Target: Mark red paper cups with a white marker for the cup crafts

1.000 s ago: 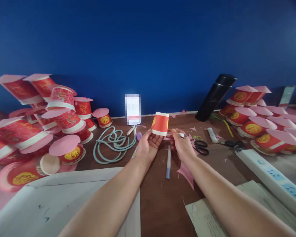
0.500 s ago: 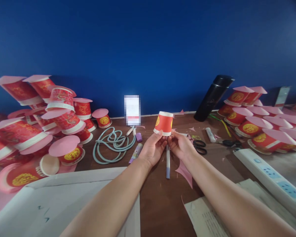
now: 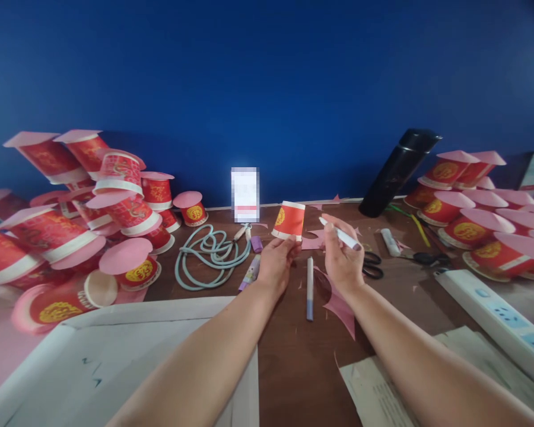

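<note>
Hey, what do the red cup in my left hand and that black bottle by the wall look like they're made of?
Red cup: likely paper, matte printed wall, white rolled rim. Black bottle: probably coated metal or plastic, given its smooth surface with a soft sheen; which one is unclear.

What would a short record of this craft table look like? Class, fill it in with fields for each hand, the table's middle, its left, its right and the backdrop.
Left hand: holds an upside-down red paper cup by its rim
Right hand: holds a white pen, apart from the cup
Table middle: second pen, pink paper scrap, black scissors, coiled cable
Left: pile of pink-capped cups
Right: more capped cups, black flask, power strip
Backdrop: blue wall
</note>
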`<action>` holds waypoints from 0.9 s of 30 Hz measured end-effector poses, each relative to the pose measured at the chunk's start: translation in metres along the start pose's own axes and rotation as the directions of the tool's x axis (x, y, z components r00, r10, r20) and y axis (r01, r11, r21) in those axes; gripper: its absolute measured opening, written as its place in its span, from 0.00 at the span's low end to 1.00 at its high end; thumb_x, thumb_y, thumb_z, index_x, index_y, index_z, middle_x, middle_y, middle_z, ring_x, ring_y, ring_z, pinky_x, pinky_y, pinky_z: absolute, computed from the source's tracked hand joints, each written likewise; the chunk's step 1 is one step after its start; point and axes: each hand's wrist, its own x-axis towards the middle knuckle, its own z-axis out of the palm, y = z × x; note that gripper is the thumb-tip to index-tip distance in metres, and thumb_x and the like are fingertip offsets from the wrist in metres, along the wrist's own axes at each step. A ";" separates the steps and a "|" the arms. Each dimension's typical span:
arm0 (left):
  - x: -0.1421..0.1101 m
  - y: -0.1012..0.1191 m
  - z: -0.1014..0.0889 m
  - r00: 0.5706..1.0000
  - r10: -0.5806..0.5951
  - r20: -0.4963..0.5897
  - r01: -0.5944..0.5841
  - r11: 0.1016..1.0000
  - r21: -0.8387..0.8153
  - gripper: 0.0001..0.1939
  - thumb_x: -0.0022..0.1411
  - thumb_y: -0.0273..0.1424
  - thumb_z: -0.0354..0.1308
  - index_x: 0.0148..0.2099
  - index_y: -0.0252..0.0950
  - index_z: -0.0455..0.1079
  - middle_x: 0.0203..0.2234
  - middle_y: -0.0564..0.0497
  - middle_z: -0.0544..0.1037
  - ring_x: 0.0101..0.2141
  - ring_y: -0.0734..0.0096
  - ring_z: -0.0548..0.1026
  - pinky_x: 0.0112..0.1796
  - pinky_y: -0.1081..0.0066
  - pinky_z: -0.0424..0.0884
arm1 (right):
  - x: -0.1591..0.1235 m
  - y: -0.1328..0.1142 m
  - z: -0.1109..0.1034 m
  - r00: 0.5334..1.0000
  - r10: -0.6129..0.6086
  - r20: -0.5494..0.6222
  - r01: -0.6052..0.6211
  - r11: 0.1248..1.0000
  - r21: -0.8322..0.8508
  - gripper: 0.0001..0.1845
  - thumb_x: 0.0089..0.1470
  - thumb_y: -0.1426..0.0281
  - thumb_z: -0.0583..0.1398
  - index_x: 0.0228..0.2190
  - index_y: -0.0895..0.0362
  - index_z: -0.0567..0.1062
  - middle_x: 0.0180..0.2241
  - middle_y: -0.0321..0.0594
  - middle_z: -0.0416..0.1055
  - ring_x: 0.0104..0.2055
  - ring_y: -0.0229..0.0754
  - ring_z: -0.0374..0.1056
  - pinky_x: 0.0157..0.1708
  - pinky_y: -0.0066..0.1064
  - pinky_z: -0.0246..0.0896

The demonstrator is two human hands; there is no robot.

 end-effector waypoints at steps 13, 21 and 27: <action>-0.001 -0.002 -0.002 0.999 0.047 0.022 -0.047 0.999 -0.018 0.08 0.46 0.28 0.67 0.25 0.31 0.70 0.21 0.54 0.72 0.26 0.80 0.71 0.38 0.74 0.67 | -0.010 -0.017 -0.002 0.974 -0.213 0.075 0.222 0.962 -0.156 0.04 0.53 0.68 0.59 0.33 0.54 0.73 0.32 0.39 0.75 0.35 0.42 0.71 0.40 0.36 0.64; -0.001 -0.003 -0.002 0.999 0.028 0.043 -0.028 1.000 -0.007 0.08 0.46 0.27 0.66 0.26 0.30 0.70 0.22 0.52 0.74 0.26 0.78 0.73 0.37 0.73 0.67 | -0.010 -0.015 -0.001 0.965 -0.241 0.106 0.258 0.947 -0.191 0.03 0.53 0.68 0.59 0.32 0.53 0.72 0.30 0.37 0.74 0.34 0.41 0.70 0.41 0.36 0.62; -0.003 -0.002 0.000 0.997 0.031 0.077 -0.031 1.000 0.005 0.08 0.46 0.28 0.67 0.26 0.29 0.71 0.22 0.51 0.75 0.27 0.76 0.73 0.37 0.72 0.67 | -0.010 -0.013 -0.001 0.964 -0.241 0.116 0.260 0.945 -0.198 0.04 0.53 0.67 0.58 0.32 0.54 0.72 0.31 0.37 0.74 0.35 0.41 0.70 0.41 0.36 0.62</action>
